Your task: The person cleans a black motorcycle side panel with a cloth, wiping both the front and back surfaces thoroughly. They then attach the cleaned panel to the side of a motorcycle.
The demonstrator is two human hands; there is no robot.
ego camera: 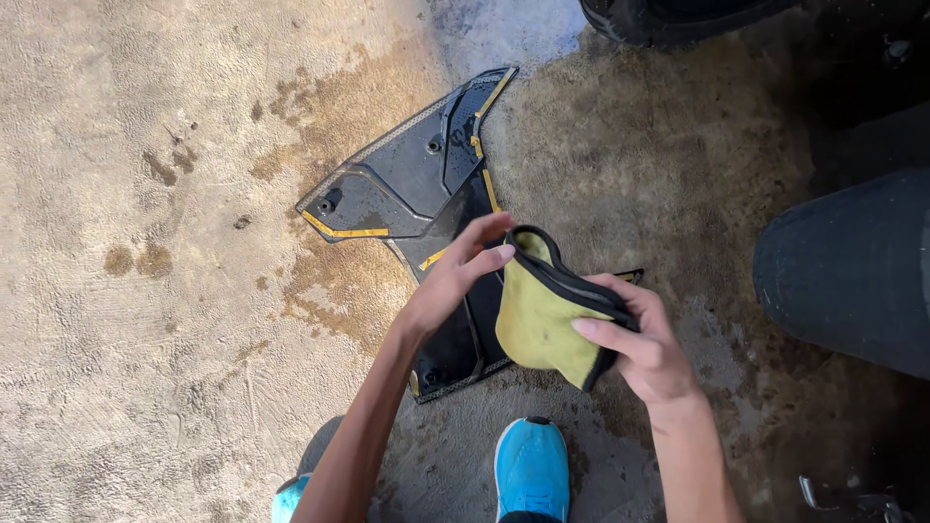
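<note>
A black plastic vehicle panel (407, 179) with yellow stripes lies flat on the stained concrete floor. Above its lower part I hold a folded yellow cloth (542, 310) with a black edge. My right hand (639, 339) grips the cloth from the right, fingers wrapped over its fold. My left hand (455, 276) reaches in from the left, its fingertips touching the cloth's upper left corner.
A dark tyre (852, 266) stands at the right and another tyre (668, 17) at the top edge. My blue shoe (531, 470) is below the panel, with a second shoe tip (289, 496) at the bottom left. Wet brown stains surround the panel.
</note>
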